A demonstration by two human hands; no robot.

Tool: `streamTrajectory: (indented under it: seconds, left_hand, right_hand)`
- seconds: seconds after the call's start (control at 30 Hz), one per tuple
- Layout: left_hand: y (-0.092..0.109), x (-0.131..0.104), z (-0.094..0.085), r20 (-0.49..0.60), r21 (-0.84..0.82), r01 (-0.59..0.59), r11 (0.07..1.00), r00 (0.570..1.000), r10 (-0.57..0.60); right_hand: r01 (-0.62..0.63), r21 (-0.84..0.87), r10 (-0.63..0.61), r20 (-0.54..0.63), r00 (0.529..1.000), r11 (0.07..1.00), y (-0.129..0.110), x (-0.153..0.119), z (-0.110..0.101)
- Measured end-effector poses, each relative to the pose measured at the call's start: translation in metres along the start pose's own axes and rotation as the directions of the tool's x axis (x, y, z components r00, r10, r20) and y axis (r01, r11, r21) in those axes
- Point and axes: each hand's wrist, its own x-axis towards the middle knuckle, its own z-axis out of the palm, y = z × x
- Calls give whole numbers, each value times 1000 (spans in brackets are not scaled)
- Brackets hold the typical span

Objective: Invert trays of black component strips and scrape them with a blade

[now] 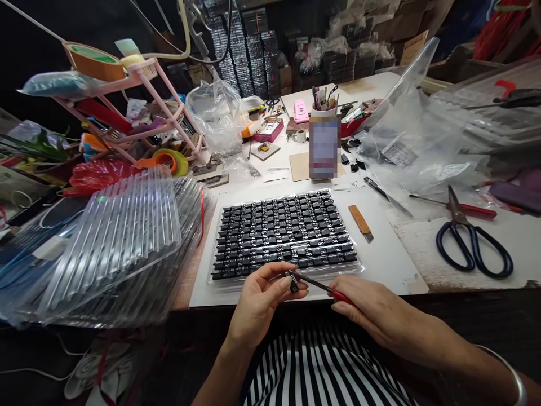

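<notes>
My left hand pinches a small black electronic part with a row of light pins between thumb and fingers. In my right hand is a slim tool with a red handle and a thin dark shaft. Its tip reaches the part at my left fingertips; whether it is a screwdriver or a file I cannot tell. Just beyond my hands lies a clear plastic tray filled with rows of similar black parts. The tray rests on a white board.
Stacked clear trays lie to the left, below a pink rack. A phone stands behind the filled tray. To the right are an orange-brown cutter blade, a craft knife, big scissors and plastic bags.
</notes>
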Motion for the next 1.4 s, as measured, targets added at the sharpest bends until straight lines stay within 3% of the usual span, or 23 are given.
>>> streamTrajectory:
  seconds: [0.23,0.6,0.73,0.83,0.9,0.97,1.03,1.1,1.17,1.27,1.4]
  left_hand:
    - [-6,0,0,-16,-24,3,1000,1000,-4]
    - [-12,-2,4,24,50,3,999,1000,-4]
    - [-10,-2,4,38,104,-8,995,999,4]
    - [-2,5,-1,-21,238,-148,960,987,158]
    - [4,15,-5,-12,419,-308,854,938,345]
    - [8,29,-7,53,612,-439,657,853,520]
    - [8,43,-6,135,738,-500,453,767,627]
    - [6,56,-3,222,802,-527,281,700,679]
    - [2,65,1,318,839,-530,121,659,682]
    - [-3,72,6,424,865,-496,-68,654,626]
    - [-3,73,4,471,870,-458,-183,660,585]
  right_hand:
    - [-88,207,84,28,996,974,-8,-3,0]
    - [-37,77,41,-56,998,996,-10,-10,7]
    - [15,51,-12,-59,998,999,-2,-13,-7]
    - [-8,50,18,-215,977,999,23,-11,-27]
    - [-149,-76,99,-456,885,986,49,-5,-37]
    - [-378,-276,101,-677,729,884,76,2,-40]
    - [-532,-383,60,-768,638,755,99,10,-37]
    - [-608,-403,46,-808,587,685,115,16,-30]
    - [-652,-375,54,-842,538,659,123,20,-23]
    - [-690,-322,73,-876,477,649,128,22,-19]
    - [-684,-308,53,-890,452,661,130,22,-19]
